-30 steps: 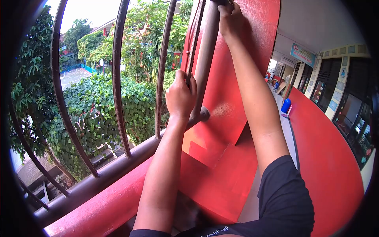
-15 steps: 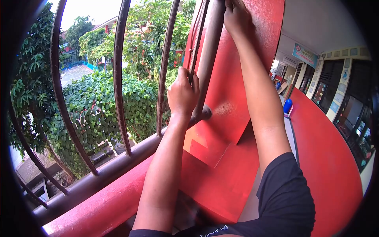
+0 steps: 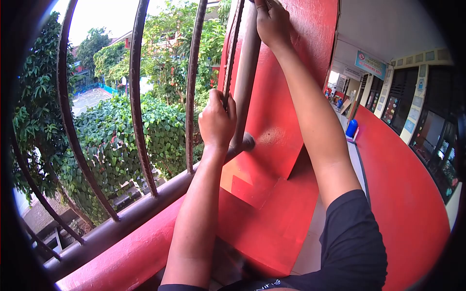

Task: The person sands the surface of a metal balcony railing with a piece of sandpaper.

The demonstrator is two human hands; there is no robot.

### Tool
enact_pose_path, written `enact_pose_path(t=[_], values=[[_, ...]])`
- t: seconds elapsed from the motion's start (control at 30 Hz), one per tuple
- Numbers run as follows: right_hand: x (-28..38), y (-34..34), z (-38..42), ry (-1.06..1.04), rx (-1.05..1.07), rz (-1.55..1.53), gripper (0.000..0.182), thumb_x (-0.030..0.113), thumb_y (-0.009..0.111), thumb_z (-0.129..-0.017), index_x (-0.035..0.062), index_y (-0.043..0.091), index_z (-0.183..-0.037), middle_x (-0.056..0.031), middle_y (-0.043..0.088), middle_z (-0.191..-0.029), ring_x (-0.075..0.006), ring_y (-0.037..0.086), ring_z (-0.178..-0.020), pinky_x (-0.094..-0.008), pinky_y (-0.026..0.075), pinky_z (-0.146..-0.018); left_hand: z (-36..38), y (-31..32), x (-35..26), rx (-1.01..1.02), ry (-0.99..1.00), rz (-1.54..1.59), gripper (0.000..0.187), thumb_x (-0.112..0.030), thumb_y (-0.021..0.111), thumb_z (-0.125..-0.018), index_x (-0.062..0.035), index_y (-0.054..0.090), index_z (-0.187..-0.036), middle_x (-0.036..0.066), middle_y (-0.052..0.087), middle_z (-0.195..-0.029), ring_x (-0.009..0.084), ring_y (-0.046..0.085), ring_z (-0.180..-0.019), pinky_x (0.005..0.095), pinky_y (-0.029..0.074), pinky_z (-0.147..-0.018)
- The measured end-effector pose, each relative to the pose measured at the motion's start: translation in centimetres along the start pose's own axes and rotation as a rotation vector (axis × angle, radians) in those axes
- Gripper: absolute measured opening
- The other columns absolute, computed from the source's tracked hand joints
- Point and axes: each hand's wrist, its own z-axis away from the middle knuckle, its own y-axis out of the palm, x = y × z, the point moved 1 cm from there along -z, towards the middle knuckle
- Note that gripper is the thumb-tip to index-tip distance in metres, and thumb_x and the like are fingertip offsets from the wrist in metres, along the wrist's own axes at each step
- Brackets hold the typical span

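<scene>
My left hand (image 3: 217, 120) is closed around a thin, ribbed metal bar (image 3: 233, 46), the railing upright nearest the pillar. Just right of that bar rises a thicker brown post (image 3: 248, 72), leaning in the view. My right hand (image 3: 273, 23) reaches up to the top of this post, its fingers curled in at the picture's upper edge. What those fingers hold is cut off there. Behind the post stands a glossy red pillar (image 3: 296, 63), close to the right hand and forearm.
A thick brown bottom rail (image 3: 131, 212) carries several dark upright bars (image 3: 137, 97) on the left. Below it runs a red ledge (image 3: 116, 257). Leafy bushes (image 3: 131, 131) grow beyond. Rightward lie a red wall (image 3: 393, 194), a blue object (image 3: 351, 128) and a hanging sign (image 3: 370, 64).
The whole view has shifted slightly, so the railing and pillar sit farther left. My right hand has moved a little left toward the post. My left hand keeps its grip on the bar.
</scene>
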Motion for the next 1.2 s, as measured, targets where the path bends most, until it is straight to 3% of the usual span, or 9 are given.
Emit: enact_pose_path(t=[0.1,0.43,0.57,0.67,0.9,1.0,1.1,1.13,1.2], values=[[-1.9,-0.3,0.0,0.348,0.06,-0.039,0.047,0.031,0.042,-0.11,0.0122,0.05,-0.152,-0.0145,0.059,-0.147,-0.0397,0.058,-0.128,-0.0454,0.045,-0.109,0.2,0.0,-0.1,0.011,-0.02,0.004,0.02,-0.025,0.061,-0.1,-0.008,0.052,-0.096,0.019,0.068,-0.072,0.0426,0.068,-0.066,0.0529,0.052,-0.057],[0.2,1.8,1.5,0.335,-0.093,0.079,0.042,0.028,0.046,-0.107,0.0095,0.059,-0.142,-0.019,0.059,-0.142,-0.0377,0.059,-0.125,-0.0473,0.047,-0.106,0.1,-0.1,-0.1,0.003,-0.004,-0.01,0.018,-0.023,0.061,-0.101,-0.0075,0.052,-0.095,0.018,0.068,-0.072,0.0403,0.069,-0.066,0.0505,0.052,-0.057],[0.4,2.0,3.3,-0.035,-0.253,-0.106,0.044,0.032,0.042,-0.108,0.0107,0.056,-0.144,-0.0198,0.053,-0.15,-0.0387,0.057,-0.13,-0.0476,0.048,-0.106,0.1,0.1,-0.1,-0.001,0.007,-0.003,0.019,-0.023,0.062,-0.1,-0.0074,0.053,-0.096,0.018,0.068,-0.073,0.0406,0.069,-0.067,0.0507,0.052,-0.057],[1.1,2.2,3.7,0.279,-0.141,-0.016,0.03,0.022,0.054,-0.104,0.0056,0.071,-0.122,-0.0255,0.073,-0.105,-0.0432,0.07,-0.099,-0.0465,0.055,-0.086,0.0,0.0,-0.1,0.012,-0.007,-0.02,0.019,-0.023,0.062,-0.1,-0.0076,0.052,-0.095,0.018,0.069,-0.076,0.0412,0.069,-0.069,0.0512,0.052,-0.059],[1.1,2.9,6.4,-0.032,-0.379,-0.14,0.03,0.01,0.055,-0.102,-0.0053,0.07,-0.123,-0.028,0.064,-0.132,-0.0362,0.063,-0.125,-0.0411,0.05,-0.108,0.0,-0.1,-0.1,0.012,-0.026,-0.023,0.02,-0.026,0.062,-0.1,-0.0082,0.052,-0.096,0.019,0.069,-0.077,0.0429,0.068,-0.068,0.0523,0.053,-0.059],[1.7,1.4,4.9,0.454,-0.109,-0.324,0.038,0.022,0.046,-0.11,-0.0049,0.064,-0.131,-0.019,0.069,-0.131,-0.027,0.067,-0.122,-0.0356,0.049,-0.102,0.1,-0.2,-0.2,0.024,-0.038,0.017,0.019,-0.024,0.061,-0.1,-0.008,0.052,-0.096,0.018,0.069,-0.076,0.0417,0.069,-0.068,0.0521,0.053,-0.059],[1.5,2.2,8.3,0.203,-0.256,-0.395,0.035,0.013,0.052,-0.105,-0.0007,0.065,-0.135,-0.0237,0.06,-0.142,-0.0313,0.054,-0.138,-0.035,0.046,-0.113,0.1,0.0,0.1,-0.002,-0.002,0.004,0.019,-0.024,0.062,-0.1,-0.0078,0.052,-0.097,0.017,0.069,-0.074,0.0415,0.069,-0.068,0.0518,0.053,-0.059],[-7.0,9.3,6.0,0.82,0.165,-0.205,0.038,0.012,0.05,-0.106,0.0029,0.06,-0.142,-0.0204,0.058,-0.146,-0.0298,0.052,-0.14,-0.035,0.044,-0.114,0.0,0.0,0.1,-0.009,0.007,-0.001,0.019,-0.024,0.062,-0.1,-0.0079,0.052,-0.097,0.017,0.069,-0.073,0.0415,0.069,-0.068,0.0518,0.053,-0.059],[-2.0,4.1,4.7,0.559,0.019,-0.219,0.035,0.017,0.049,-0.108,0.0003,0.063,-0.135,-0.0203,0.065,-0.135,-0.0322,0.06,-0.127,-0.0369,0.048,-0.106,0.0,0.2,0.1,-0.002,0.0,0.011,0.019,-0.024,0.062,-0.1,-0.0081,0.052,-0.097,0.017,0.069,-0.074,0.0416,0.069,-0.068,0.0519,0.053,-0.059]])
